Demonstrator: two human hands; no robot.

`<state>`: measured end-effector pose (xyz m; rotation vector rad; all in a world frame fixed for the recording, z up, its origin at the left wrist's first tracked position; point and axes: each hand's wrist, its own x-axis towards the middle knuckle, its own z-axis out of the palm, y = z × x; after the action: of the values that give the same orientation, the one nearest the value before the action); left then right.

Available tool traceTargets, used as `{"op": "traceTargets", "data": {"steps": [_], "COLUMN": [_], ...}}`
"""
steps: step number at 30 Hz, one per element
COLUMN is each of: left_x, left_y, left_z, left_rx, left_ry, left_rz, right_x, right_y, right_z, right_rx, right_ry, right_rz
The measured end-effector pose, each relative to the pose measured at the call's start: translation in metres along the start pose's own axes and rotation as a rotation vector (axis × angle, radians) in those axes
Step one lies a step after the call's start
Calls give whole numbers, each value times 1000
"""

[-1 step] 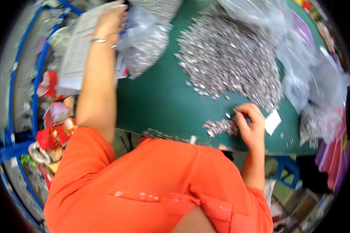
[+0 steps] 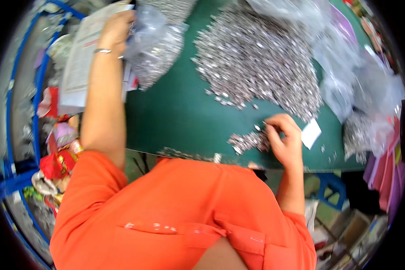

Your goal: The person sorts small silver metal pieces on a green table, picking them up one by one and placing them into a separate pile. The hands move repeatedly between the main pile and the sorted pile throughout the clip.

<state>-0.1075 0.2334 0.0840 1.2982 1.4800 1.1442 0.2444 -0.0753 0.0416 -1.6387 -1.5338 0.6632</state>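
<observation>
left hand (image 2: 117, 28): grip closed on clear bag (image 2: 155, 45), holding it steady | right hand (image 2: 284, 139): fingers curled, raking small silver parts (image 2: 249, 141) together on green counter (image 2: 175, 117)

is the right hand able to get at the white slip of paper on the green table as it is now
Probably yes: the right hand rests on the green table beside the small pile, and the white slip lies just to its right, uncovered.

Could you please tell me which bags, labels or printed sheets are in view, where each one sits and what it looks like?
Clear plastic bag: far left of the green table, under the left hand, full of small silvery pieces.
Printed sheet: left table edge, white, rectangular.
White slip: right of the right hand, small, blank-looking.
Clear bags: right side, crumpled.
</observation>
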Motion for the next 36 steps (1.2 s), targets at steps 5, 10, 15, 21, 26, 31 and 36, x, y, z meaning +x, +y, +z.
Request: {"op": "traceTargets", "data": {"steps": [5, 10, 15, 21, 26, 31, 36], "left_x": [-3, -133, -201, -204, -212, -213, -208], "left_y": [-9, 18, -31, -53, -53, -44, -46], "left_z": [-3, 87, 134, 144, 128, 116, 111], "left_rx": [54, 104, 345, 567, 470, 319, 322], "left_ry": [127, -106, -636, -668, -735, -687, -636], "left_rz": [197, 634, 859, 997, 908, 659, 674], "right_x": [-4, 22, 28, 26, 26, 18, 16], "right_y": [3, 13, 4, 11, 31, 27, 17], "right_z": [-4, 25, 22, 20, -3, 9, 25], "right_rx": [-27, -268, -161, -217, -187, -145, -154], "right_ry": [-200, 24, -133, -16, 183, 32, -55], "right_rz": [-67, -249, -38, -49, 5, -119, -161]}}
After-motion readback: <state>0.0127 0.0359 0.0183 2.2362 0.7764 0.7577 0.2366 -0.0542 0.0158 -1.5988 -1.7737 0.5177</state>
